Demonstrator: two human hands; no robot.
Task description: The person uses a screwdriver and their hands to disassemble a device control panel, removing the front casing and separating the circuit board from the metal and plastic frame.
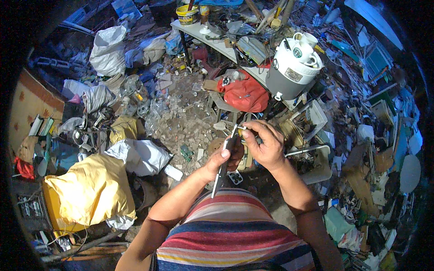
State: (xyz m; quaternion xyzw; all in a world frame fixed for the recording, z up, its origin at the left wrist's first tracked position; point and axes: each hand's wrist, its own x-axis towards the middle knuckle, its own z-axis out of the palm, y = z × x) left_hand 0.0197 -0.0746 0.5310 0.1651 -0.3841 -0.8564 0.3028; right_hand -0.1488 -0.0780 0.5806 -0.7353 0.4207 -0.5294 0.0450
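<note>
My left hand [216, 161] grips a long, thin, flat dark panel [219, 181] with a pale edge, its thumb on the near face and its fingers behind. The panel stands nearly on edge in front of my striped shirt, so its kind cannot be made out. At the panel's upper end, my right hand [269, 148] pinches a small whitish piece [241, 127] between thumb and forefinger. Whether that piece is joined to the panel is too small to tell.
Ahead stands a red bag [246, 92] beside a white-and-grey drink cooler [293, 72] topped with mugs. A low bench [217, 44] bears a yellow bucket [187, 16]. Yellow sacking [92, 189] lies left, plastic trays [312, 165] right. Scrap covers the ground.
</note>
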